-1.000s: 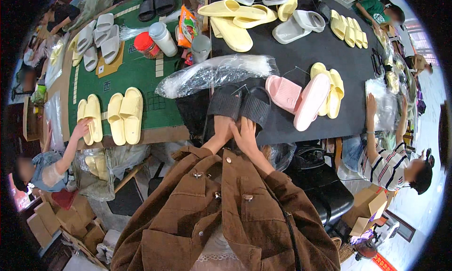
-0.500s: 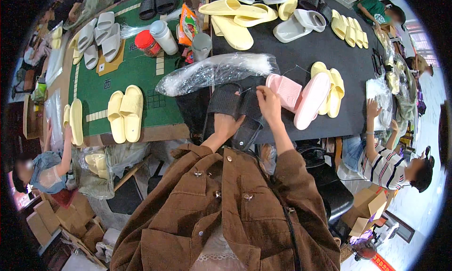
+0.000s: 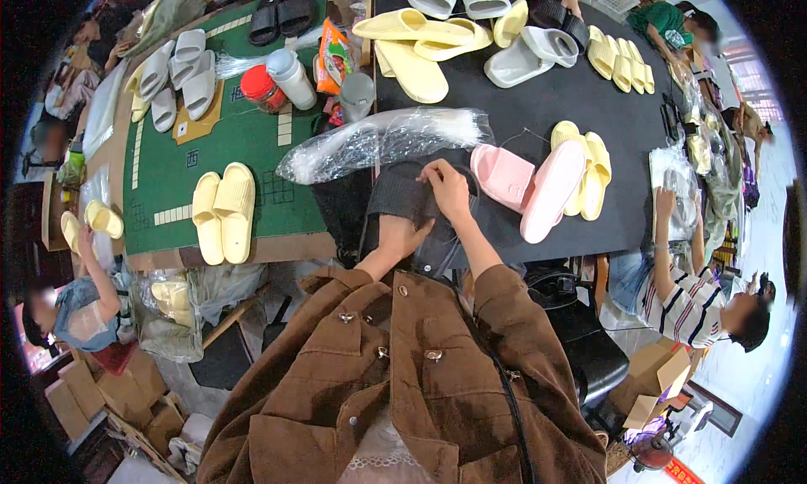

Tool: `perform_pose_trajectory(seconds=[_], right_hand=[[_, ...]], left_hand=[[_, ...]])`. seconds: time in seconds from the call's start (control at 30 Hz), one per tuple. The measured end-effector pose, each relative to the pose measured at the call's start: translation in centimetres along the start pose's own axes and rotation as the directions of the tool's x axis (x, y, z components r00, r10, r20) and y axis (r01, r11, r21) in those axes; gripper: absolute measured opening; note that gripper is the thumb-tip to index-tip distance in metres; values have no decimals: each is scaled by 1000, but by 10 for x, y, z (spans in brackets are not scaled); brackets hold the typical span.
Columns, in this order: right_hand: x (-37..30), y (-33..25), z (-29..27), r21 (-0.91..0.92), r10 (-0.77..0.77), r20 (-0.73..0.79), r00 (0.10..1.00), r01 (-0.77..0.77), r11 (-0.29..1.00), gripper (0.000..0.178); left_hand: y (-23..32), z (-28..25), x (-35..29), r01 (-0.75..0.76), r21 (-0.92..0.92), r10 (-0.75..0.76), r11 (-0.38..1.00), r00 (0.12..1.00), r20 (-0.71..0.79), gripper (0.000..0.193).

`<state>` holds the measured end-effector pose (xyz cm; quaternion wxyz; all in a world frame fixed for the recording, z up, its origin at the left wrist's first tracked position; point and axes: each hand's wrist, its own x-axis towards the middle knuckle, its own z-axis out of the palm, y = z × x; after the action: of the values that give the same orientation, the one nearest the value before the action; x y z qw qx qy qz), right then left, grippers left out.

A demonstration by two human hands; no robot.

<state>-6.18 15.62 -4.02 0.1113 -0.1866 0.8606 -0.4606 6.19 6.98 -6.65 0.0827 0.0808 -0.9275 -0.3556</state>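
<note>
A pair of black slippers (image 3: pixel 393 196) lies at the table's near edge in front of me. My left hand (image 3: pixel 398 237) reaches into the left slipper, its fingers hidden under the ribbed strap and its thumb showing outside. Over that strap's right side, my right hand (image 3: pixel 448 190) has its fingertips pinched together; whatever they hold is too small to make out. Just beyond the slippers lies a clear plastic bag of thin white strands (image 3: pixel 391 141). To the right of my hands rest pink slippers (image 3: pixel 555 190), one tilted against the other.
Yellow slippers (image 3: pixel 224 215) stand on the green mat (image 3: pixel 277 219) at left. A red-lidded jar (image 3: pixel 263 90), a white bottle (image 3: pixel 292 78) and a grey cup (image 3: pixel 357 95) stand beyond the bag. Grey slippers (image 3: pixel 525 58) lie farther back. Other people work on both sides.
My right hand has moved left and slightly nearer, from the right slipper onto the left slipper's strap. My left hand stays in the slipper. At far left, another person's yellow slippers have been shifted and spread.
</note>
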Motion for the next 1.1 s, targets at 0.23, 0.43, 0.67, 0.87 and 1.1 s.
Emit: perform_pose_trajectory(seconds=[0.23, 0.43, 0.67, 0.87, 1.1], right_hand=[[12, 17, 2, 314, 118, -122, 985, -75, 946, 18], [6, 8, -19, 495, 272, -109, 956, -185, 849, 16], [0, -11, -33, 811, 416, 19, 909, -257, 526, 17], [-4, 26, -92, 533, 380, -365, 850, -144, 834, 18], [-33, 86, -198, 324, 389, -572, 722, -237, 916, 26]], left_hand=[[1, -38, -34, -75, -72, 82, 995, 992, 97, 53], [15, -70, -44, -126, -268, 95, 955, 988, -124, 20], [43, -42, 34, -215, -19, 215, 977, 977, -4, 38], [34, -26, 37, -273, 105, 266, 956, 961, 71, 43], [31, -21, 40, -298, 100, 288, 949, 952, 101, 46]])
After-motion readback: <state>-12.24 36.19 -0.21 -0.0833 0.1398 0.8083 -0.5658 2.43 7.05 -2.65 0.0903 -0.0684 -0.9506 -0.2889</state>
